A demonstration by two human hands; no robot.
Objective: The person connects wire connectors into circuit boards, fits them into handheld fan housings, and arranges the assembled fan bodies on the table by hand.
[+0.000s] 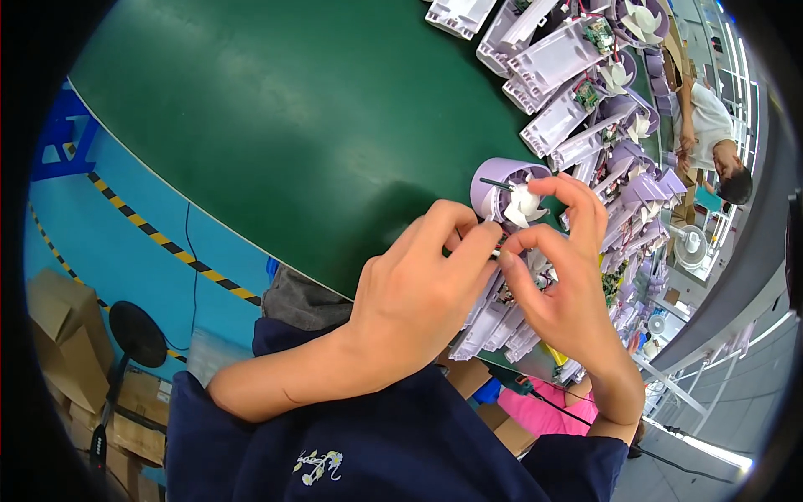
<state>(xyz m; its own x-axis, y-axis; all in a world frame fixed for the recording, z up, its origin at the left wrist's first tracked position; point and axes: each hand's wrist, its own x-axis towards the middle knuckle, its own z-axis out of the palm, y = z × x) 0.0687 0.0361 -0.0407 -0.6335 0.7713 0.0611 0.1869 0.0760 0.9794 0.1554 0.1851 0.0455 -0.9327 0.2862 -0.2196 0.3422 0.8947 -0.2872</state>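
A lilac round fan housing (492, 177) with a white fan blade (524, 206) is under my fingers at the green table's right part. A thin dark rod (497, 184) sticks out across its opening. My left hand (425, 280) is closed, its thumb and fingertips pinched just below the housing. Beside it my right hand (565, 268) pinches with thumb and forefinger at the same spot, while another of its fingers reaches the rim by the blade. A small pale piece shows between the fingertips; it is too small to name, and the fingers cover much of it.
Rows of lilac fan bodies (552, 58) with exposed circuit boards and white blades crowd the green table's (251, 109) right side. Another person (711, 125) stands beyond them. Cardboard boxes (67, 326), a dark round object on a stand (138, 333) and a blue stool (63, 138) are at left.
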